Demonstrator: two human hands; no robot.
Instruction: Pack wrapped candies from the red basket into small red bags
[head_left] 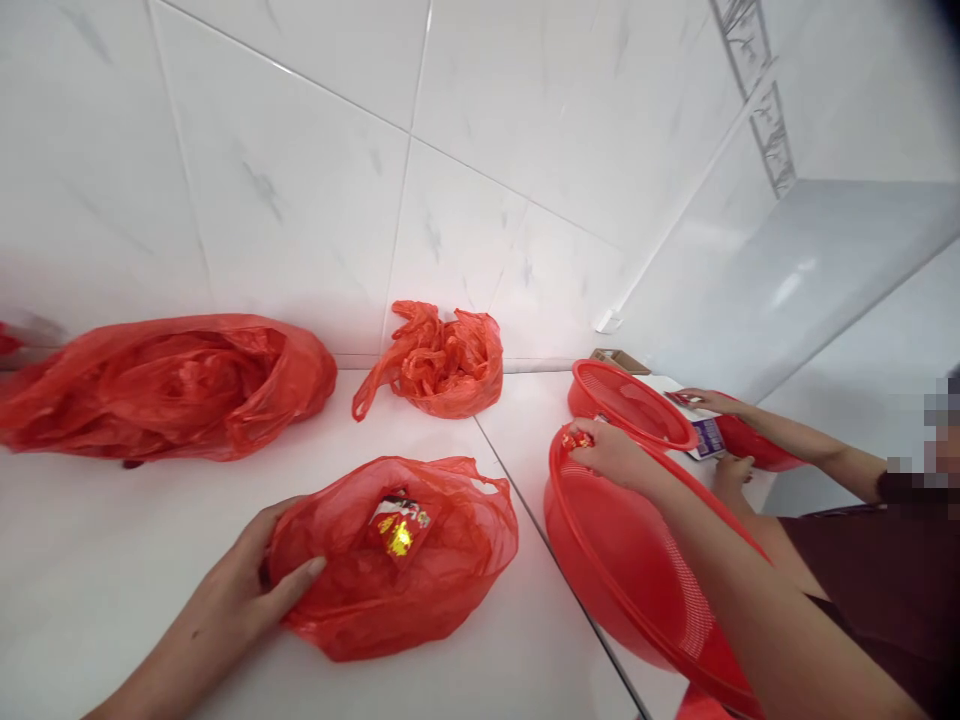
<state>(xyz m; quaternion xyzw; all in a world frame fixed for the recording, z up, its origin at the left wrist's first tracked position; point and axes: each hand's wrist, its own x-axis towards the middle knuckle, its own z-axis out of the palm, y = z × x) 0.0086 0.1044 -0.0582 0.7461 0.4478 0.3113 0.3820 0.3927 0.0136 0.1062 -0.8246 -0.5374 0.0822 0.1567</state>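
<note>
Head view: Hands Working Red Bag and Basket

Left of the red basket [600, 570], the left hand [225, 590] is steadying a red plastic bag [345, 590], one finger lying on top, the others hidden. A foil packet [397, 525] is showing through, its print unreadable. The right hand [611, 452] is pinching a small red packet [577, 440] at the basket's rim. Beyond, a co-worker's hand [701, 402] is reaching above a purple-printed card [709, 437].

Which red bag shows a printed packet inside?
The red plastic bag touched by the person's hand: a gold-printed packet shows inside it, unlike the large bag and crumpled bag by the wall.
</note>
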